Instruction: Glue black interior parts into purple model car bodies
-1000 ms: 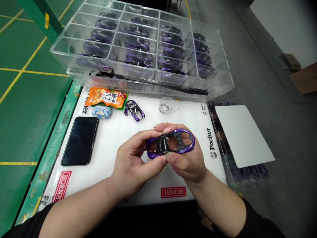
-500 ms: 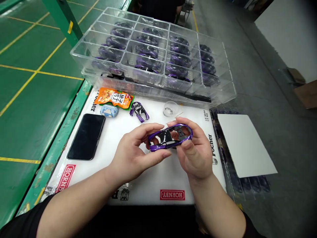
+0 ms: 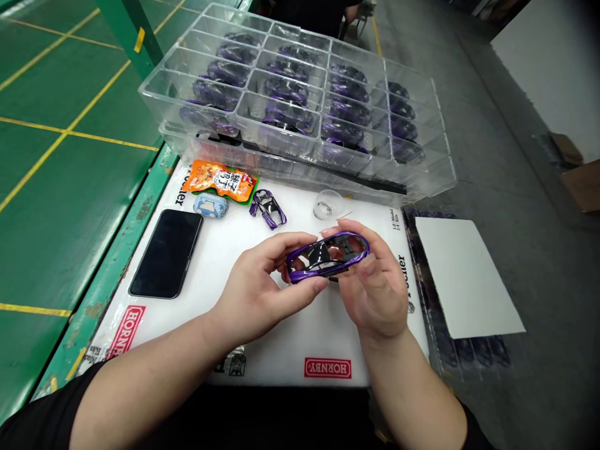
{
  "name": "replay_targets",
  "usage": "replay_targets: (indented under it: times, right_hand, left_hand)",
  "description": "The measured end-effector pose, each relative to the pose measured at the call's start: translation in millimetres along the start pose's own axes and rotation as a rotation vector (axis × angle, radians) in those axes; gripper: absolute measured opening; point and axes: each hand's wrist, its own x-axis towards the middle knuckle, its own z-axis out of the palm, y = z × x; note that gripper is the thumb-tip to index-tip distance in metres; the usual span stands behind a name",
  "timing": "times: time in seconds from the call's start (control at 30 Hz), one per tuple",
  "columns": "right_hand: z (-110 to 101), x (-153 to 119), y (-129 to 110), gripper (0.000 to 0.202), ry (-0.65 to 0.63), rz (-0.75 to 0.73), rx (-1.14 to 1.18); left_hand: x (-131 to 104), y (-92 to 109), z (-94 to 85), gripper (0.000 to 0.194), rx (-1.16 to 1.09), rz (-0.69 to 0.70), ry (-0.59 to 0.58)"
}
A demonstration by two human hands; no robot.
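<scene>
I log the fingers of the left hand (image 3: pixel 262 289) gripping the purple car shell (image 3: pixel 320 255) above the desk (image 3: pixel 290 340), the right hand (image 3: pixel 377 294) cradling its other end; light, even rim pressure should suit it.

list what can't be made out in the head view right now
Head view: underside of the purple car shell, turned away from the camera.
Head view: some fingertips of the left grip, behind the shell.
Head view: contents of the clear cup, too small to identify.
Head view: most of what lies under the white sheet, covered by it.
Head view: person at the top, cut off by the frame edge.
</scene>
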Motion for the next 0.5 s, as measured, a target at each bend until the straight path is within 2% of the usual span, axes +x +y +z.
replay_targets:
  times: [0.13, 0.27, 0.5]
  right_hand:
    - [-0.2, 1.4, -2.0, 0.042, 0.037, 0.037, 0.009]
    - [-4.8, 3.2, 0.2, 0.04, 0.082, 0.104, -0.04]
    - [-7.3, 7.1, 0.2, 0.037, 0.031, 0.156, -0.06]
  left_hand:
    - [2.6, -1.3, 1.1, 0.054, -0.22, -0.134, -0.038]
    - [6.2, -4.3, 1.2, 0.05, -0.338, -0.302, -0.121]
    - [7.3, -7.2, 1.5, 0.046, -0.332, -0.351, -0.146]
